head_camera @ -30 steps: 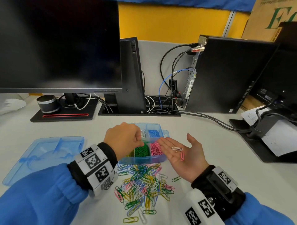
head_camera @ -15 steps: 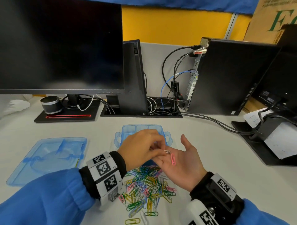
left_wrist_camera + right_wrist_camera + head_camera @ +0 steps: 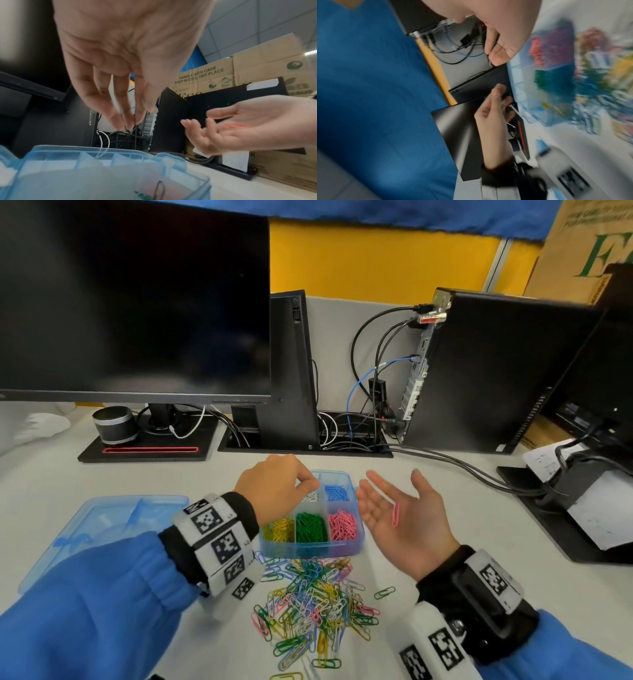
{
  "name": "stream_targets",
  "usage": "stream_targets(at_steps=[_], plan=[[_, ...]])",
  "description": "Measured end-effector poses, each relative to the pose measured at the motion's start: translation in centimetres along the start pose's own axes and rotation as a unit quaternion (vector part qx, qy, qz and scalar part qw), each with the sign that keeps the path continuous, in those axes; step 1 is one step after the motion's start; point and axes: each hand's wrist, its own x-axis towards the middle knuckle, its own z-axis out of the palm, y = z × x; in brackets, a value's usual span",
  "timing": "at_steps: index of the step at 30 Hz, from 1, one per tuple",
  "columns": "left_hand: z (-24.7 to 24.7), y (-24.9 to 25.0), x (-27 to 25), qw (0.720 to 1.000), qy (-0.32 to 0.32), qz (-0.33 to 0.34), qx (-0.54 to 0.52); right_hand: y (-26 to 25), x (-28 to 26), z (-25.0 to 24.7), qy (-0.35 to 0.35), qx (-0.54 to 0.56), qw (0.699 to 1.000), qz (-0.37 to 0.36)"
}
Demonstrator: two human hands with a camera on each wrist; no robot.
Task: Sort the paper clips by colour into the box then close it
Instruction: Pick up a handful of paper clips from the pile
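The person's left hand (image 3: pixel 274 491) hovers over the back row of the translucent blue plastic compartment box (image 3: pixel 310 546), its fingertips (image 3: pixel 132 121) drawn together in a narrow pinch directly above the cell of white clips (image 3: pixel 311 496). The left wrist view shows a thin wire held between those fingertips, most likely a white paper clip, though blur makes that uncertain. The right hand (image 3: pixel 400 518) lies palm up and relaxed just to the right of the box, carrying a single pink paper clip (image 3: pixel 396 514) loose on the palm.

That pink clip's long axis runs roughly away from the person, along the palm towards the fingers. The pink compartment (image 3: pixel 342 525) sits in the front row at the box's right end, just left of the open palm, so the right hand is much the nearer to it. The left hand would have to cross the box to fetch the clip.

The mixed heap of coloured paper clips (image 3: pixel 315 607) lies on the white desk (image 3: pixel 445 542) in front of the box, and the clear blue lid (image 3: pixel 102 529) rests well to the left, so much sorting remains
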Motion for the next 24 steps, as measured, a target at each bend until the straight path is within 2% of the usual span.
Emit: stream_targets(at_steps=[2,4,7,9,11,13,15,16,17,18,21,24], plan=[[-0.2,0.1,-1.0,1.000,-0.027,0.003,-0.014,0.0,0.4,1.3,-0.028,-0.090,0.995,-0.045],[-0.4,0.2,-2.0,0.999,-0.049,0.002,-0.022,0.4,0.6,2.7,-0.033,-0.227,0.971,-0.066],[-0.8,0.0,-3.9,0.997,-0.078,0.001,-0.005,0.9,0.9,3.7,-0.020,-0.393,0.916,-0.075],[-1.2,-0.5,-5.2,0.995,-0.095,-0.004,0.010,0.3,0.8,3.3,-0.038,-0.502,0.855,-0.123],[-1.5,-1.0,-6.8,0.993,-0.113,-0.017,0.020,-0.5,0.3,2.4,-0.103,-0.609,0.762,-0.194],[-1.7,-1.2,-8.4,0.989,-0.136,-0.032,0.037,-0.8,-0.7,1.4,-0.198,-0.697,0.634,-0.270],[-1.4,-1.1,-9.7,0.983,-0.164,-0.044,0.065,-0.2,-1.5,0.2,-0.278,-0.775,0.494,-0.280],[-1.0,-0.9,-10.3,0.979,-0.178,-0.050,0.080,0.2,-1.8,-0.6,-0.295,-0.807,0.439,-0.265],[-0.6,-0.7,-10.9,0.975,-0.192,-0.054,0.096,0.6,-2.0,-1.2,-0.296,-0.830,0.403,-0.246],[-0.2,-0.4,-11.4,0.970,-0.206,-0.054,0.115,0.8,-2.2,-1.7,-0.290,-0.845,0.386,-0.228],[1.2,0.2,-12.4,0.951,-0.251,-0.026,0.179,1.4,-2.5,-2.6,-0.297,-0.852,0.394,-0.177],[2.2,0.7,-12.3,0.944,-0.266,-0.007,0.197,2.6,-2.8,-2.3,-0.344,-0.846,0.375,-0.158]])
